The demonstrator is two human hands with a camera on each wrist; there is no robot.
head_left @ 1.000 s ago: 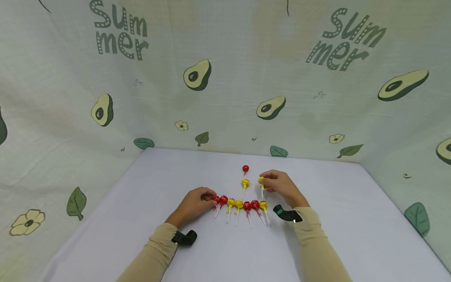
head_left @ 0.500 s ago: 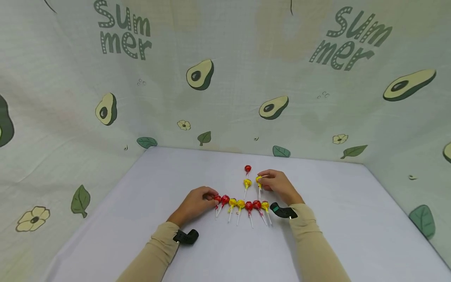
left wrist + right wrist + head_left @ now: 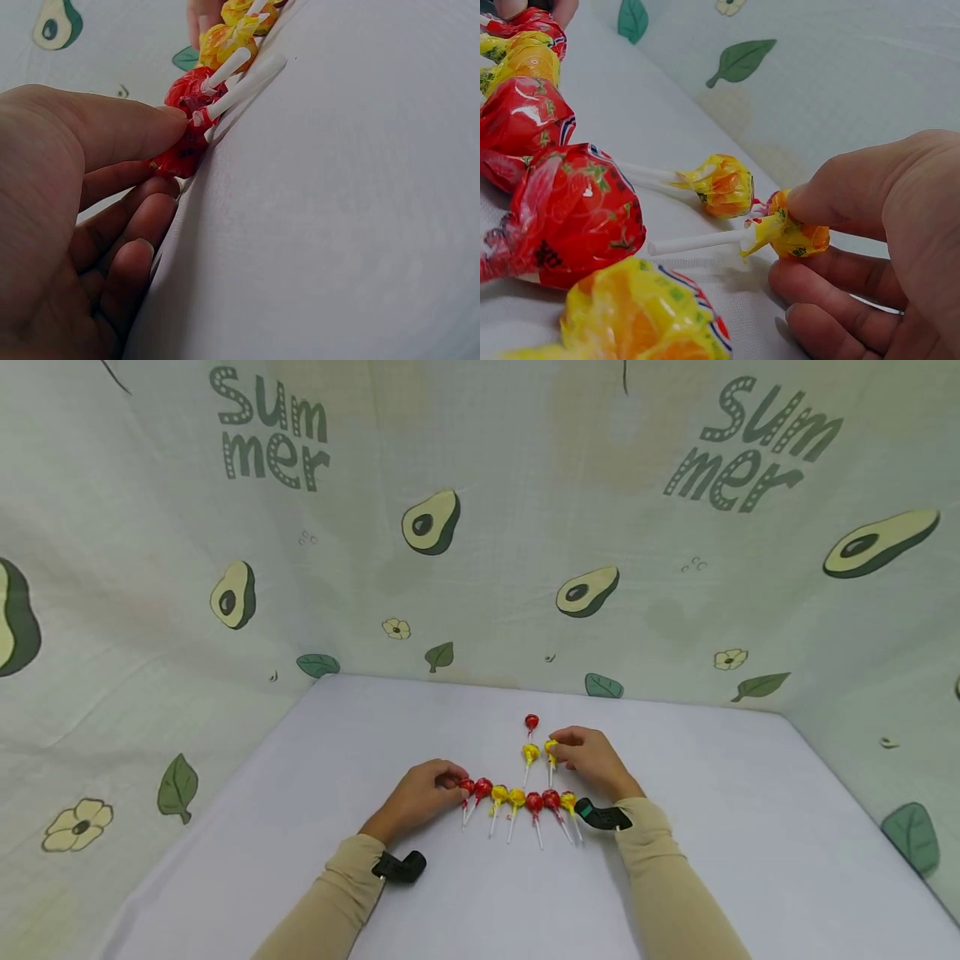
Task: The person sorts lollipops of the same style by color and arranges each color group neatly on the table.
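Note:
My right hand (image 3: 592,762) pinches a yellow-wrapped lollipop (image 3: 804,238) between thumb and fingers by its candy head, its white stick pointing back toward me. Just left of it lies another yellow lollipop (image 3: 531,752), with a red lollipop (image 3: 532,722) behind that one. My left hand (image 3: 426,793) has thumb and fingers on the red lollipop (image 3: 180,159) at the left end of a row. Along that row, heads side by side and sticks toward me, come a second red (image 3: 483,787), two yellow (image 3: 517,797), two more red (image 3: 551,799) and a last yellow lollipop (image 3: 569,800).
A white-covered table (image 3: 480,902) lies under everything. Behind and beside it hangs a pale cloth (image 3: 495,468) printed with avocados, leaves and lettering. Both wrists carry black bands (image 3: 401,867) over beige sleeves.
My right hand has shifted left with its yellow lollipop, narrowing the gap to the other yellow one. My left hand stays at the row's left end. The head view has shifted slightly.

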